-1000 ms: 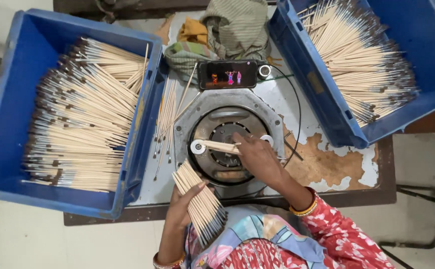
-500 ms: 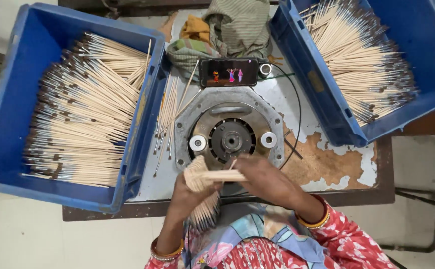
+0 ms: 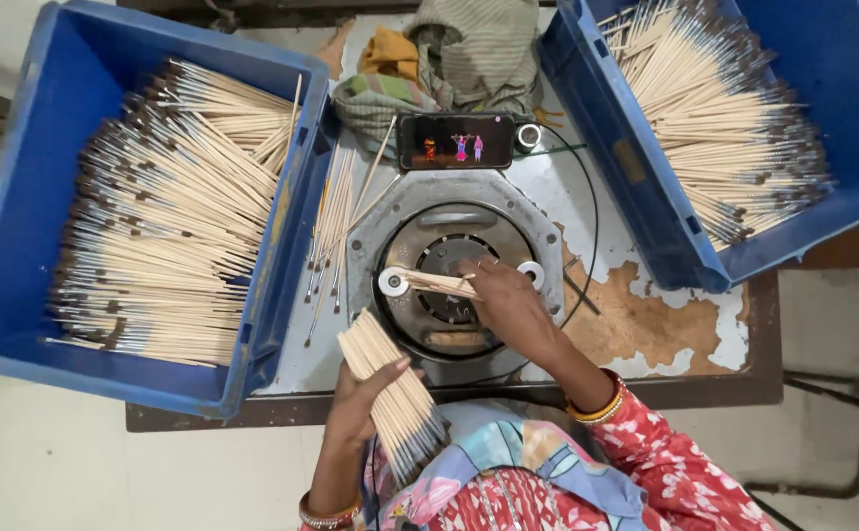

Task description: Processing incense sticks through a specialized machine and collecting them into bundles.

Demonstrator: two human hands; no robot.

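— What has the person got in the left hand (image 3: 362, 398)?

— A thick bundle of pale wooden sticks (image 3: 390, 391), fanned a little. The grip is wrapped round its middle, thumb across the top. The plain ends point up toward the round machine (image 3: 454, 280); the darker ends hang down over the lap.

— And the right hand (image 3: 508, 303)?

— It lies over the middle of that machine, fingers closed on a few sticks (image 3: 437, 284). Those lie nearly flat, running left from the fingers to a small white roller (image 3: 393, 283) on the machine's left side. A second white roller (image 3: 531, 274) peeks out just past the knuckles on the right.

— Where does the machine sit?

— In the centre of the counter (image 3: 646, 339), whose top is worn, with brown patches showing through to the right of the machine. Loose sticks (image 3: 336, 221) lie on the counter between the machine and the left blue crate (image 3: 16, 197).

— The crates are full?

— Both hold heaps of the same sticks. The left one's stack fills most of it; the right blue crate (image 3: 842, 118) holds its heap toward its left side, tips dark.

— Anything else up there?

— A phone (image 3: 456, 141) propped just behind the machine, its screen lit, and behind it some folded cloth (image 3: 449, 49).
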